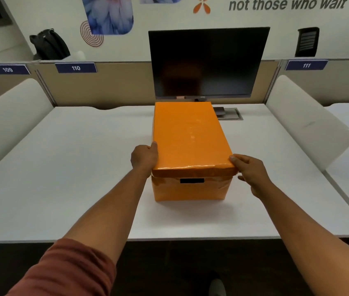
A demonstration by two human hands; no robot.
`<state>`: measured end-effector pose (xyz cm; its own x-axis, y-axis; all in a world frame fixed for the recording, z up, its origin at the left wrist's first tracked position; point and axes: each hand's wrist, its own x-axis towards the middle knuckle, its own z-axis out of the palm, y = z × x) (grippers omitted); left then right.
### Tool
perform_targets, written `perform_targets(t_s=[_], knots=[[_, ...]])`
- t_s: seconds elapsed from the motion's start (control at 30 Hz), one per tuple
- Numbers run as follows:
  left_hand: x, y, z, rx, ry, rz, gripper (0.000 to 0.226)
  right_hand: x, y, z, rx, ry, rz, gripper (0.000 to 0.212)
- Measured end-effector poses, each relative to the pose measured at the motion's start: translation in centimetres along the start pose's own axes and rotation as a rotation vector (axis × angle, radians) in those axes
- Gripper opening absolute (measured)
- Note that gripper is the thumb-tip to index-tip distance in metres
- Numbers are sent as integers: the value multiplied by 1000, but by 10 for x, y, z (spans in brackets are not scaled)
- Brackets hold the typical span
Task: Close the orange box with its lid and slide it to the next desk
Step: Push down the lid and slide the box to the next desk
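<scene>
The orange box (190, 190) stands in the middle of the white desk (73, 167), its short side with a dark handle slot facing me. The orange lid (188, 133) lies on top of it, covering the opening; its near edge looks slightly raised. My left hand (144, 158) grips the lid's near left edge, thumb on top. My right hand (252, 174) holds the lid's near right corner, thumb on top and fingers down the side.
A dark monitor (208, 63) stands right behind the box, with a cable hatch (231, 114) at its foot. White curved dividers (305, 124) (13, 112) bound the desk on both sides. Neighbouring desks lie beyond them, labelled 109 and 111.
</scene>
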<state>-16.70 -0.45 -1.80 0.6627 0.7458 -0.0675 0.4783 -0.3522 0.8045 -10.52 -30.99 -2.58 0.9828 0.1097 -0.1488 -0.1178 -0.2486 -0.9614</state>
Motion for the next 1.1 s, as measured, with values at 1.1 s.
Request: perform_targets(t_s=[1.1], knots=[[60,33,2,321,-283,373,60,53,-39,43,-684,-44,-340,54]])
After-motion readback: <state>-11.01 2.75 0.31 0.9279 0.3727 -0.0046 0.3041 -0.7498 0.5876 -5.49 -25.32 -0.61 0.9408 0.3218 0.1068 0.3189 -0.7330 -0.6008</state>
